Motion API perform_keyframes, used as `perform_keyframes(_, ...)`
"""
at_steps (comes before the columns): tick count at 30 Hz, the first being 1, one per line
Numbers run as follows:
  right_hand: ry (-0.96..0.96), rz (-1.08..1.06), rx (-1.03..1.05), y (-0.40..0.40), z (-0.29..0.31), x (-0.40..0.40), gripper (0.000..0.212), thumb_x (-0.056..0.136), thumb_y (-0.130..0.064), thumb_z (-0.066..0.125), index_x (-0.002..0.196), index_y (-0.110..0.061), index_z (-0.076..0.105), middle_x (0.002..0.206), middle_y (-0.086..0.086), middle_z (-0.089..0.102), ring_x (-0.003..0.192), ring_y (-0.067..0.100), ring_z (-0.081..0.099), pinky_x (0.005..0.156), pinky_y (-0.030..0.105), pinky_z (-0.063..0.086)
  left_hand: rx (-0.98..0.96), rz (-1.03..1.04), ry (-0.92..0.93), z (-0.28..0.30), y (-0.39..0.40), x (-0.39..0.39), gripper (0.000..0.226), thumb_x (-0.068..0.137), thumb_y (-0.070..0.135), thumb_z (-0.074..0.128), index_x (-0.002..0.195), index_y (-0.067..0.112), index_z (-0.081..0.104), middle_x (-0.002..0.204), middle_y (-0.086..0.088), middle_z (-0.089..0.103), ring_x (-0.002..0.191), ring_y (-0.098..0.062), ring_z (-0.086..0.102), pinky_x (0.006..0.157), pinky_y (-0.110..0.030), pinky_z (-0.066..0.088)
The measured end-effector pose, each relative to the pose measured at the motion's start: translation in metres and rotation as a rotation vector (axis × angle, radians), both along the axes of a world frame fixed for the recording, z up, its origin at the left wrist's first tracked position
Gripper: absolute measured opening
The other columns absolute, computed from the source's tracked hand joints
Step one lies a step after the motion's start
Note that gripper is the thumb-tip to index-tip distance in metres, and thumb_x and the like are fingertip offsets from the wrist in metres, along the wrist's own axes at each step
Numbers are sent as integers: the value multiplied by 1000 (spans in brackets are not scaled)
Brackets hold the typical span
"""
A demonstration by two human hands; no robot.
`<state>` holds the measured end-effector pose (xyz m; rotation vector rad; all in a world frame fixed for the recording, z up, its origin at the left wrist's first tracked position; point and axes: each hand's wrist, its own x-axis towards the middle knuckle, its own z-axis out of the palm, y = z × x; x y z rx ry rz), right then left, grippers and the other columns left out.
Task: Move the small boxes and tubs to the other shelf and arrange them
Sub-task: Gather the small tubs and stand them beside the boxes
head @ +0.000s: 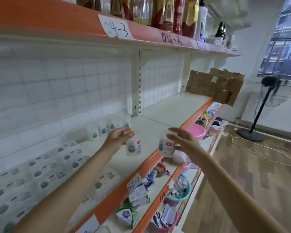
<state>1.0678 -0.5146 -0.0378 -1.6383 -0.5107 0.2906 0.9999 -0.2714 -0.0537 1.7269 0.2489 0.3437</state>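
Observation:
Two small white tubs with green and red labels are up at the middle shelf [160,115]. My left hand [119,136] grips the top of one white tub [133,147] just over the shelf surface. Against the palm and thumb of my right hand [181,140] sits the second tub [165,147], level with the shelf's orange front edge. Several matching tubs [40,174] stand in blurred rows along the left of this shelf. A short row of tubs [104,130] lines the tiled back wall.
Flattened cardboard [215,86] leans at the shelf's far right end. Bottles [158,10] fill the shelf above. Lower shelves hold small boxes [139,194], a pink basin [196,131] and a teal basin [180,190]. A fan stand [259,115] and cord are on the wooden floor.

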Motion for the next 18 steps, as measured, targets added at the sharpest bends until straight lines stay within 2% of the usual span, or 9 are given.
perform_keyframes(3, -54, 149, -65, 49, 6, 43, 38, 83, -15, 65, 119, -13, 53, 118, 5, 53, 99, 21, 60, 76, 24, 54, 66, 165, 0, 3, 31, 12, 39, 82, 25, 67, 118, 10, 59, 113, -5, 59, 99, -18, 59, 81, -24, 48)
perform_keyframes(5, -96, 253, -98, 83, 9, 68, 35, 82, -12, 67, 114, -11, 54, 114, 5, 53, 99, 23, 60, 76, 25, 54, 99, 271, -14, 2, 51, 17, 31, 82, 23, 68, 111, 13, 61, 112, -3, 58, 91, -14, 60, 77, -23, 48)
perform_keyframes(8, -221, 429, -189, 131, 11, 102, 43, 82, -19, 68, 121, -7, 53, 107, 0, 54, 102, 21, 57, 90, 35, 50, 136, 419, 14, -3, 73, 20, 28, 82, 23, 69, 108, 20, 60, 114, -2, 59, 88, -9, 59, 77, -23, 47)
perform_keyframes(9, -281, 486, -237, 144, 13, 111, 47, 84, -23, 67, 125, -7, 51, 101, -5, 54, 100, 17, 55, 91, 33, 48, 127, 470, 31, -4, 77, 19, 30, 81, 24, 70, 109, 19, 60, 115, -3, 60, 92, -10, 59, 78, -23, 47)
perform_keyframes(11, -369, 592, -308, 168, 16, 126, 48, 87, -27, 63, 130, -11, 47, 98, -7, 52, 97, 12, 50, 85, 25, 41, 112, 544, 70, -6, 81, 20, 38, 80, 27, 71, 114, 17, 60, 116, -3, 60, 100, -13, 59, 81, -22, 46)
perform_keyframes(13, -449, 674, -349, 186, 16, 138, 49, 86, -31, 63, 130, -15, 48, 108, -1, 50, 101, 13, 46, 83, 22, 35, 119, 607, 115, -7, 82, 21, 42, 79, 28, 72, 116, 15, 59, 116, -4, 60, 102, -15, 58, 80, -22, 45)
perform_keyframes(16, -520, 755, -360, 210, 16, 151, 49, 80, -32, 69, 125, -19, 53, 100, -10, 46, 97, 10, 45, 81, 20, 36, 160, 707, 152, -6, 77, 17, 46, 78, 31, 72, 119, 16, 58, 117, -1, 59, 105, -15, 56, 88, -25, 46)
perform_keyframes(18, -556, 824, -352, 225, 17, 156, 49, 77, -33, 72, 122, -21, 55, 103, -9, 49, 89, 6, 46, 71, 13, 37, 198, 772, 173, -6, 73, 13, 46, 79, 30, 71, 120, 14, 57, 117, 0, 57, 105, -14, 55, 88, -24, 43)
